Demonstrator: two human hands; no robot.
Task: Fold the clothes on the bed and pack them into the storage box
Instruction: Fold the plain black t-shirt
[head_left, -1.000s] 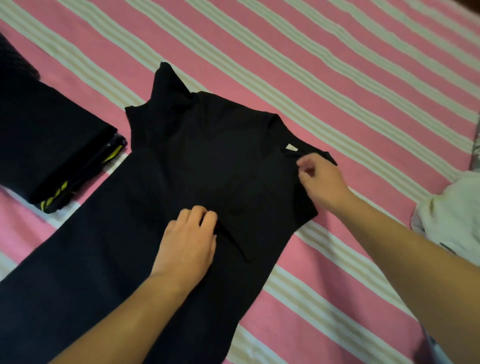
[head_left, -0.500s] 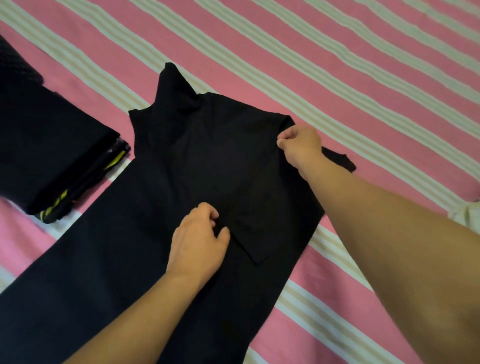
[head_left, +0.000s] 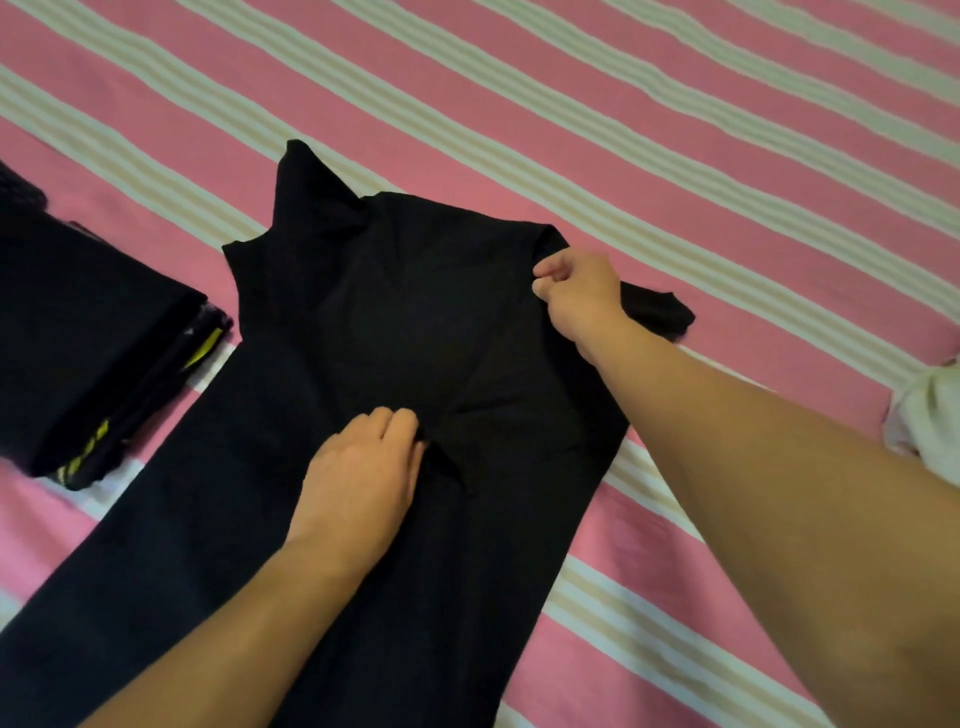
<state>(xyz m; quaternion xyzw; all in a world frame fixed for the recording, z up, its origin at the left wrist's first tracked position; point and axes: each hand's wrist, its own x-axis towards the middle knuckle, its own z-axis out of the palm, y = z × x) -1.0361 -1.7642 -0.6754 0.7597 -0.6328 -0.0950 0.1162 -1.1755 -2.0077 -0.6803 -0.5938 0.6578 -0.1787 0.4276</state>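
Observation:
A long black garment (head_left: 363, 322) lies spread on the pink striped bed (head_left: 675, 130), its body running toward the lower left. My right hand (head_left: 579, 296) pinches the folded edge at the garment's upper right, with a short sleeve sticking out beyond it. My left hand (head_left: 366, 470) lies on the middle of the garment and its fingertips grip the lower corner of the folded-over flap. No storage box is in view.
A stack of folded dark clothes (head_left: 88, 353) with yellow-striped trim sits at the left, close to the garment. A crumpled white garment (head_left: 930, 415) lies at the right edge. Bare bedsheet stretches across the far half.
My right hand has carried the garment's right edge up and inward, covering the white neck label. My left hand went from pressing flat to gripping the flap's lower corner.

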